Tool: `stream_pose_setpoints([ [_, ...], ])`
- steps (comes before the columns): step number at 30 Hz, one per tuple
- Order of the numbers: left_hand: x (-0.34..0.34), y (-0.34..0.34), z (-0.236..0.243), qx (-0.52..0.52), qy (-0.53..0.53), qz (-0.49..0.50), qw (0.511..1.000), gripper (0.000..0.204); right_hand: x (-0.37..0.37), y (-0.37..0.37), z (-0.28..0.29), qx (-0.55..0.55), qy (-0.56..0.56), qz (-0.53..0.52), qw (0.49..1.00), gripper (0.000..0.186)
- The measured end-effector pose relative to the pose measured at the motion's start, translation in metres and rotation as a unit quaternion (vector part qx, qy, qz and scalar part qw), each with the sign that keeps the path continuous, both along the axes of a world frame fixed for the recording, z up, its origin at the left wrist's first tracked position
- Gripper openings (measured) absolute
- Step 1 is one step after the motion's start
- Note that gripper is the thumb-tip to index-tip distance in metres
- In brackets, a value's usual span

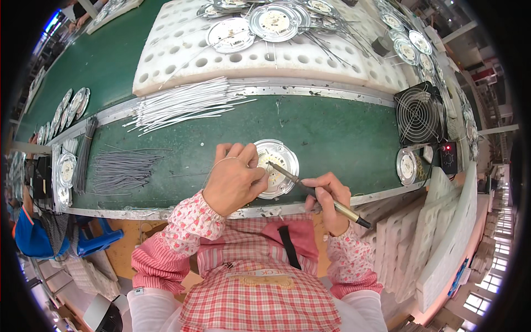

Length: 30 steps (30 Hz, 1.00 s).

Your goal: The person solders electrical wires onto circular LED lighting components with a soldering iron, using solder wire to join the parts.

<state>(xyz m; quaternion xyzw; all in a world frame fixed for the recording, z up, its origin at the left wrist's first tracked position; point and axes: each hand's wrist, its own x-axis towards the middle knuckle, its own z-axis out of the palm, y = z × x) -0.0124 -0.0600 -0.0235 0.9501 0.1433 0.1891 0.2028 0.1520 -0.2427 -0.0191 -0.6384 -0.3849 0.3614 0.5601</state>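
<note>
A round silver lamp plate (287, 157) with a pale centre of small yellow chips lies on the green bench in front of me. My left hand (235, 180) bends over its left side, fingers pinched together. A thin wire (220, 162) runs across the back of this hand and into its fingers; the pinched end is hidden. In my right hand (332, 200) is a soldering iron (301, 183) with a dark shaft and a tan handle. Its tip touches or hovers just over the middle of the plate; I cannot tell which.
White wires (185, 105) lie in a pile at the back left, with dark grey wires (124, 170) nearer. Beyond the metal rail, a holed foam board (182, 52) carries more lamp plates (231, 34). A fan (417, 115) and a control box (449, 157) stand at right.
</note>
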Motion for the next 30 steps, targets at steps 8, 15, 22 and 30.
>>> stream_pose_setpoints([
  [8, -0.017, 0.002, -0.012, 0.049, -0.03, -0.006, 0.998, 0.045, -0.008, 0.001, 0.004, -0.025, 0.05, -0.029, 0.998, 0.028],
  [15, -0.018, -0.002, -0.009, 0.089, -0.004, -0.011, 0.996, 0.048, 0.011, 0.002, 0.004, -0.04, 0.149, -0.072, 0.985, 0.03],
  [22, -0.019, 0.004, -0.009, 0.083, -0.014, -0.035, 0.996, 0.045, 0.008, 0.047, -0.004, 0.045, -0.367, 0.123, 0.921, 0.091],
  [30, -0.022, 0.011, -0.01, 0.115, -0.043, -0.067, 0.99, 0.047, -0.021, 0.034, -0.009, 0.017, -0.47, -0.009, 0.883, 0.078],
])
